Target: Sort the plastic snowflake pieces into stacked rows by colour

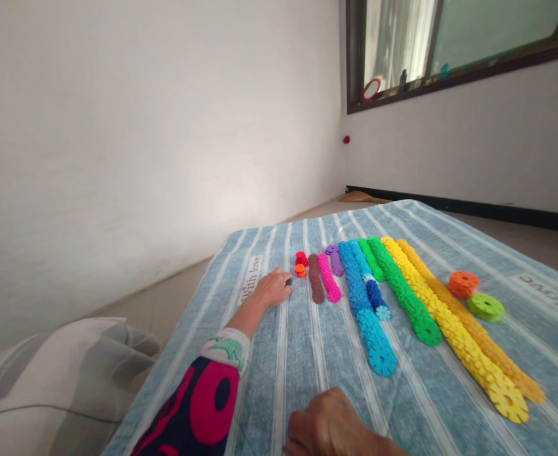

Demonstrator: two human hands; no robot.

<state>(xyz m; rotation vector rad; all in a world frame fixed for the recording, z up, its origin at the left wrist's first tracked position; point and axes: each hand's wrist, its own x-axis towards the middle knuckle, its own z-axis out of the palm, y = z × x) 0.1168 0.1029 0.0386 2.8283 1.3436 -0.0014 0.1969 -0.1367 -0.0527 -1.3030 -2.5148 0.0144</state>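
- Head camera: the left hand (272, 288) appears closed on a small dark piece (288, 282), just beside the orange stack (300, 270) on the striped cloth (270, 383).
- The right hand (329, 423) is curled, nearer the camera and well apart from the left; from my remote seat I cannot tell whether it grips anything.
- I judge the dark piece light and stiff, likely plastic, hardly fragile, perhaps slick; its rim is where I would take hold.
- It lies left of the brown row (315, 280), well beyond the right hand.
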